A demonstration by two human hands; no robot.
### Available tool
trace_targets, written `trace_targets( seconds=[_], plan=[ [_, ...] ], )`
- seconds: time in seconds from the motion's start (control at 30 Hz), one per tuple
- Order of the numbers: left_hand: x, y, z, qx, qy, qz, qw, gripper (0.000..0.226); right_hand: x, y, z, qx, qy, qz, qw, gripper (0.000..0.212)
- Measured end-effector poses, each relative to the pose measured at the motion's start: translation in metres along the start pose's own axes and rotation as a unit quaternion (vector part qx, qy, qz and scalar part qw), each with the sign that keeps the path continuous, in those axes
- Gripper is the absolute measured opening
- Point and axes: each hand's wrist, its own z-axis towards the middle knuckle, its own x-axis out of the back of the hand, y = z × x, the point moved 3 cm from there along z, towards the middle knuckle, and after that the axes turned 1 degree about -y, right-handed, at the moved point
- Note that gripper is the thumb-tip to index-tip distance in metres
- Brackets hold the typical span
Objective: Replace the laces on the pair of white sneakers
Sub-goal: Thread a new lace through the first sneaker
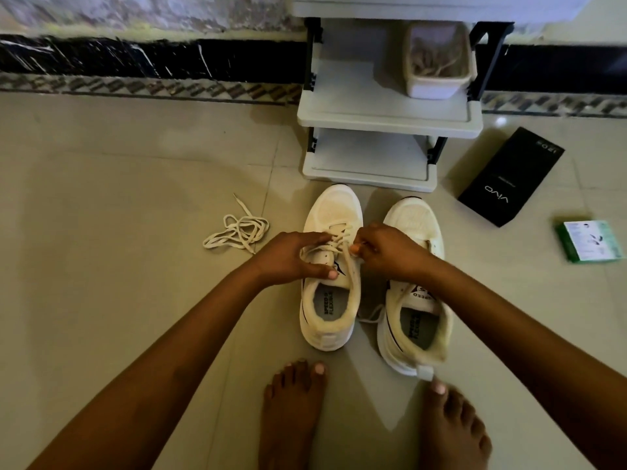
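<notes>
Two white sneakers stand side by side on the tiled floor, toes pointing away from me. The left sneaker (330, 300) has a cream lace (341, 240) partly threaded through its eyelets. My left hand (291, 257) rests on that shoe's tongue and pinches one lace strand. My right hand (390, 254) pinches the other strand over the eyelets. The right sneaker (412, 320) sits beside it, its front partly hidden by my right wrist, and a lace end trails out at its inner side. A loose lace (237, 230) lies in a tangle on the floor to the left.
A low white shoe rack (390, 120) stands just beyond the sneakers, with a plastic tub (439, 59) on its upper shelf. A black phone box (510, 176) and a green and white packet (592, 240) lie on the floor at right. My bare feet (295, 412) are below.
</notes>
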Motion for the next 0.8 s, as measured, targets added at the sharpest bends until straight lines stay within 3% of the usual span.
trace_targets(
  seconds=[0.07,0.1,0.13,0.2,0.23,0.27,0.33,0.37,0.5,0.6,0.67,0.73,0.8],
  plan=[
    [-0.001,-0.001,0.0,0.005,0.0,0.001,1.0,0.074,0.012,-0.002,-0.009,-0.03,-0.023,0.183,0.982,0.027],
    [-0.001,-0.001,0.0,0.007,0.001,0.0,1.0,0.074,0.019,-0.006,-0.014,-0.035,-0.023,0.301,0.953,0.025],
    [-0.001,-0.001,0.0,0.009,0.002,-0.001,1.0,0.074,0.026,-0.01,-0.019,-0.028,-0.013,0.428,0.903,0.023],
    [-0.002,-0.001,0.0,0.013,0.005,-0.004,1.0,0.075,0.039,-0.015,-0.027,-0.006,-0.001,0.638,0.77,0.023],
    [-0.002,-0.001,0.001,0.014,0.005,-0.006,1.0,0.075,0.042,-0.016,-0.028,0.007,0.008,0.652,0.758,0.025],
    [-0.001,-0.001,0.0,0.016,0.006,-0.006,1.0,0.075,0.041,-0.018,-0.027,0.013,0.023,0.596,0.802,0.026],
    [-0.001,-0.001,0.0,0.02,0.001,-0.01,1.0,0.075,0.03,-0.013,-0.02,-0.007,0.074,0.374,0.924,0.023],
    [-0.002,-0.001,0.001,0.022,-0.002,-0.012,1.0,0.076,0.022,-0.009,-0.016,-0.023,0.099,0.259,0.96,0.019],
    [-0.002,0.002,0.001,0.024,-0.006,0.011,1.0,0.077,-0.013,0.001,-0.007,-0.018,0.096,-0.019,0.995,0.029],
    [-0.001,0.005,0.001,0.02,-0.002,0.043,0.999,0.077,-0.017,0.0,-0.003,0.001,0.066,-0.112,0.991,0.03],
    [0.001,0.006,0.002,0.02,0.005,0.056,0.998,0.076,-0.009,0.002,-0.004,0.018,0.044,-0.077,0.996,0.026],
    [0.002,0.006,0.002,0.019,0.006,0.066,0.998,0.075,0.008,0.0,-0.013,0.018,0.019,0.124,0.992,0.02],
    [0.003,0.005,0.002,0.021,0.004,0.066,0.998,0.075,0.028,-0.009,-0.032,0.041,-0.017,0.408,0.912,0.015]
  ],
)
